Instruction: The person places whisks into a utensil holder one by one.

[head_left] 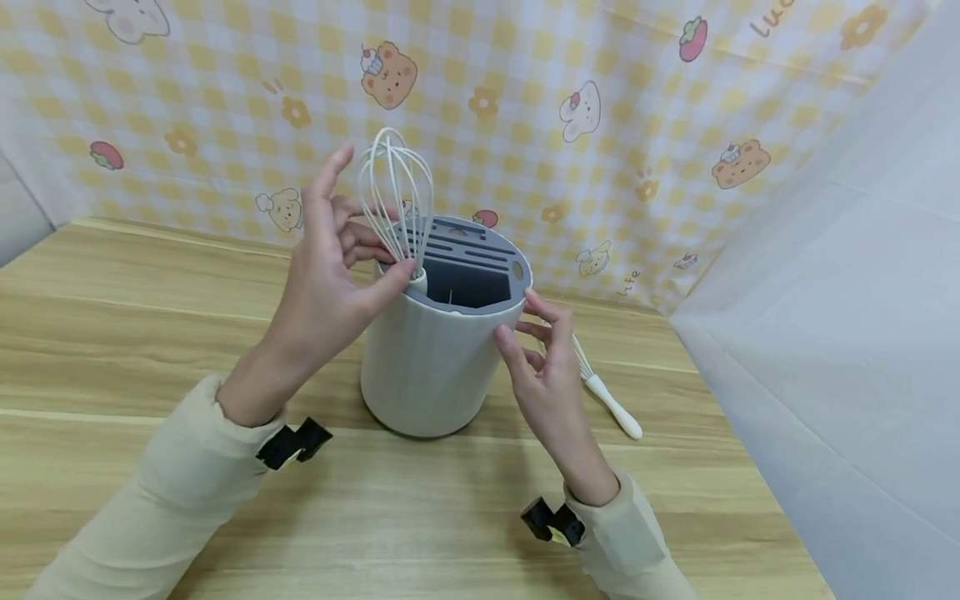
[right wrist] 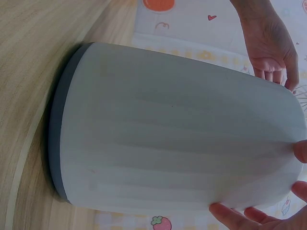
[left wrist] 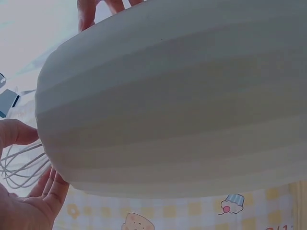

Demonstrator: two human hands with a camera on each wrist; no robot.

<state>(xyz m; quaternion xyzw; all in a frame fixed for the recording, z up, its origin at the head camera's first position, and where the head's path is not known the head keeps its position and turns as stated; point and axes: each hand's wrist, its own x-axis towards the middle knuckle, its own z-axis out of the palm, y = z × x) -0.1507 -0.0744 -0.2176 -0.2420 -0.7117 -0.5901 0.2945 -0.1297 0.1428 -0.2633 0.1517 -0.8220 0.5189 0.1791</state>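
A white utensil holder [head_left: 431, 367] with a grey slotted top stands upright on the wooden table. A whisk [head_left: 397, 196] with pale wires points up from the left of its large opening; its handle is mostly hidden inside. My left hand [head_left: 322, 258] holds this whisk low on the wires, thumb in front and some fingers behind, index finger raised. On the other side, my right hand [head_left: 547, 367] grips the holder near its rim, thumb at the front and fingers along the side. The right wrist view shows the holder's dark base ring [right wrist: 60, 124] on the table.
A second whisk [head_left: 611, 404] with a white handle lies on the table [head_left: 360, 533] to the right, its wires partly behind my right hand. A yellow checked cloth [head_left: 495, 100] with cartoon prints hangs behind. White sheeting [head_left: 840, 292] borders the table's right side.
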